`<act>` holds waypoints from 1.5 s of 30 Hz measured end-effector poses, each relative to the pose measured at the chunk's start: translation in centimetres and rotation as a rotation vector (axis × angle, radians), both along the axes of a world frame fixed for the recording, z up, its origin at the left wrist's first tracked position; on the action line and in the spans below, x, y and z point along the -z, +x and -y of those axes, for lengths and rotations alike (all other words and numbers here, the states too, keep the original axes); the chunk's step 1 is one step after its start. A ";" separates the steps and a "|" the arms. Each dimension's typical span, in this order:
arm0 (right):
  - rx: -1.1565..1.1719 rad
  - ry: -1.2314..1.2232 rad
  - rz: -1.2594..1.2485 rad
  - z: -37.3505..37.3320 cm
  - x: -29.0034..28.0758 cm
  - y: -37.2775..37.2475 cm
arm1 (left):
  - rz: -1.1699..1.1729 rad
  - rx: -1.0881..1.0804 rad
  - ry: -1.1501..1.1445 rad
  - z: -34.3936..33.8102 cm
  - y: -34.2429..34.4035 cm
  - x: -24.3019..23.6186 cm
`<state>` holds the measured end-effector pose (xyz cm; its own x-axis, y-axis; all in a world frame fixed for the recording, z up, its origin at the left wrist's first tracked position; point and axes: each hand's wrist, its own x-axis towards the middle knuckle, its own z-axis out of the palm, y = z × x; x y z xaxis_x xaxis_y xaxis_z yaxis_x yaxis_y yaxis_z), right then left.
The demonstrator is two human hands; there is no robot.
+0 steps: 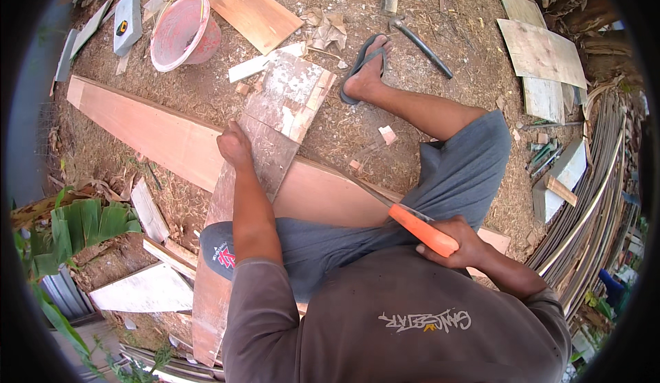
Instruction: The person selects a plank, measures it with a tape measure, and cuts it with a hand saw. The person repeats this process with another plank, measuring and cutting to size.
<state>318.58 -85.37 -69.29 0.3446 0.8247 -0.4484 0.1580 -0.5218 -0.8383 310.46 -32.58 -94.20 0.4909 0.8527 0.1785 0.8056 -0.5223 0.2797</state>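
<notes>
My left hand [234, 146] is closed on the left edge of a weathered, paint-flecked board [268, 166], which lies across a long pinkish plank [127, 122]. In my right hand [448, 242] is a handsaw with an orange handle [416, 225]. Its narrow blade [354, 187] slants up-left to the board's right edge, in line with a dark crosswise line on the board; whether its teeth sit in that line I cannot tell. My bent left leg, in grey shorts [306, 252], lies behind my left forearm, over the boards.
A pink bucket [183, 32], tape measure [122, 27] and wide plank [237, 8] lie at upper left; a hammer [423, 46] beside my sandaled foot [368, 70]; stacked sheets [540, 49], tools [543, 156] and long strips [591, 197] on the right; banana leaves [86, 232] at left.
</notes>
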 end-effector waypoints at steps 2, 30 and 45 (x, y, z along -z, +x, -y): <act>-0.005 -0.001 -0.001 3.1 -2.3 -0.3 | 0.106 0.053 0.145 0.0 -0.1 0.0; 0.074 0.195 0.102 -15.9 10.8 2.4 | 0.080 -0.074 -0.103 0.1 0.1 -1.3; -0.526 -0.126 0.910 -11.8 22.3 4.6 | 0.418 0.027 -0.430 -8.4 -6.7 -8.3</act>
<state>323.21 -73.57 -91.54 0.2070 0.9333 -0.2935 0.9306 -0.2804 -0.2354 303.74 -24.22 -85.89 0.4762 0.8793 0.0032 0.5693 -0.3111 0.7610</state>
